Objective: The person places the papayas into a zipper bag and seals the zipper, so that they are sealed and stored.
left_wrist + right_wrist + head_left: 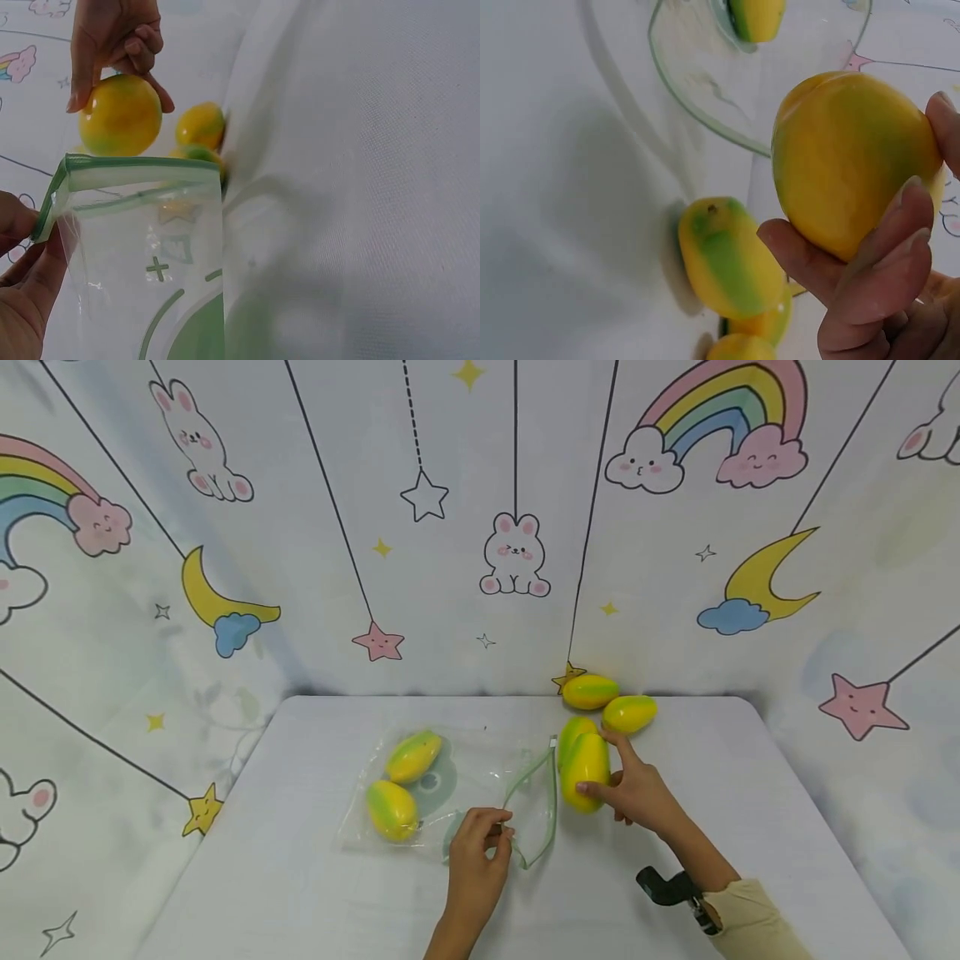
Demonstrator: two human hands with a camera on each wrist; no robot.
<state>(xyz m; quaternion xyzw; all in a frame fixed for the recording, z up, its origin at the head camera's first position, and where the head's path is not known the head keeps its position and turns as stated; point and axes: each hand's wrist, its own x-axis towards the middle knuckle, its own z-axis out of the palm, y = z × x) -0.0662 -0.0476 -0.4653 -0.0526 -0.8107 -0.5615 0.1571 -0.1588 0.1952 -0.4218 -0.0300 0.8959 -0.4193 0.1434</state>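
Note:
A clear zip bag (480, 752) with a green-edged mouth (150, 162) lies flat, its opening facing right. Two yellow-green toy mangoes, an upper mango (414, 757) and a lower mango (392, 811), are inside it. My left hand (480, 856) pinches the near edge of the mouth, which gapes. Just right of the opening, my right hand (643, 789) grips another mango (587, 774) between thumb and fingers. In the right wrist view, the held mango (855, 161) appears raised off the table. Behind it sits one more mango (574, 732), partly hidden in the head view.
Two further mangoes, one mango (590, 692) at the table's back edge and another mango (630, 714) beside it, are beyond my right hand. The white table (292, 810) meets a cartoon-printed backdrop (465, 610). A black device (667, 887) is strapped to my right wrist.

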